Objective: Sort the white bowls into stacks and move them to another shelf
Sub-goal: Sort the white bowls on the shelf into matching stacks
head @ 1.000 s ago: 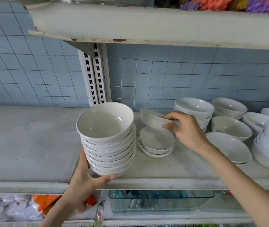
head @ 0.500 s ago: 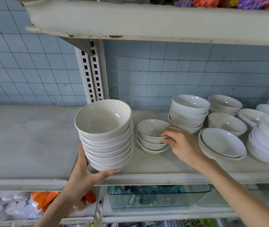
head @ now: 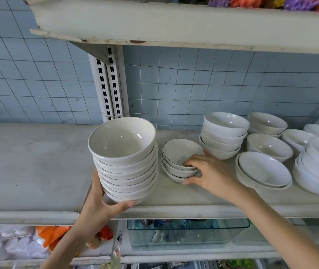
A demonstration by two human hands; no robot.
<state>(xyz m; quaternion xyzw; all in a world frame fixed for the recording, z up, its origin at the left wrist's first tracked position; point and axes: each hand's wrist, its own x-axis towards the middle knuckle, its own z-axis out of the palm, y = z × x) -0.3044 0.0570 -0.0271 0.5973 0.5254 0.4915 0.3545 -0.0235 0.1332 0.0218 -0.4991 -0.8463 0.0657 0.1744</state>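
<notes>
Change: right hand (head: 211,172) has set another dark-rimmed white bowl onto the small stack (head: 181,160), fingers now pinching its side.
Left hand (head: 98,202): cupped under tall white bowl stack (head: 124,160) left of it.
Meaning: small stack ready to merge.

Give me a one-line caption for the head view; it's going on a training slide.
Left hand steadies a tall bowl stack while the right hand grips a short stack.

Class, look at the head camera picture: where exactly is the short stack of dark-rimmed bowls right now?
The short stack sits on the middle shelf, just right of the tall stack held by the left hand, with the right hand gripping it.
</notes>
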